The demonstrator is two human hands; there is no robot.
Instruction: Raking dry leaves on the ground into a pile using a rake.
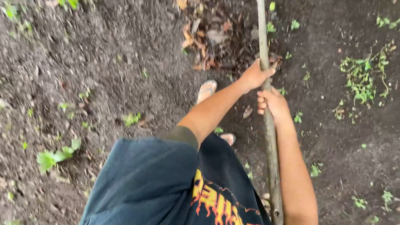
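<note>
While both hands grip the long wooden handle [268,123], left hand [255,76] above right hand [272,102] (fingers wrapped tight), it slants over dark soil [112,61] toward dry leaves [207,33]; I judge raking continues, needing a steady pull.

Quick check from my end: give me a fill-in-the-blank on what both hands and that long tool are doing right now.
1. Both hands grip a long wooden ____.
2. On the handle, the left hand sits ____ up than the right hand.
3. Beyond the hands lies a patch of dry brown ____ on the dark soil.

Missing words: handle; farther; leaves
</note>
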